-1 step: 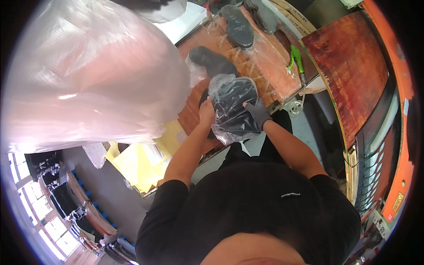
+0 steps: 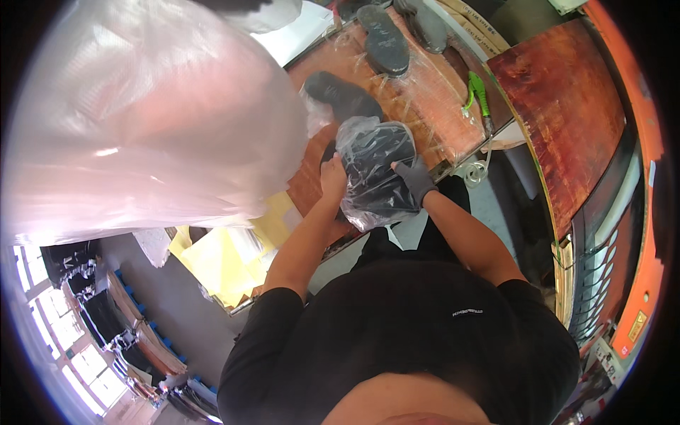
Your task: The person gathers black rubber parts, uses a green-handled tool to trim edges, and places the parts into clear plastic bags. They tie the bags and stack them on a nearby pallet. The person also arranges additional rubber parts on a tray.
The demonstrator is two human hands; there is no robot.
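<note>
A clear plastic bag (image 2: 377, 173) with dark, flat pieces inside is held between my hands at the near edge of the wooden worktable (image 2: 312, 180). My left hand (image 2: 333, 176), bare, grips the bag's left side. On the right side, my right hand (image 2: 416, 182) wears a grey glove with the thumb tip showing, and it clasps the bag with the thumb on top. Just beyond the bag lies a dark shoe sole (image 2: 343, 97), partly covered by it. What exactly the bag holds is blurred by the shiny film.
Farther back are another dark sole (image 2: 383, 41) and a stack of soles (image 2: 422, 27). Green-handled cutters (image 2: 479, 95) lie at the table's right. A huge translucent plastic sack (image 2: 149, 120) bulges at left, above yellow paper sheets (image 2: 223, 262). A reddish board (image 2: 559, 117) stands right.
</note>
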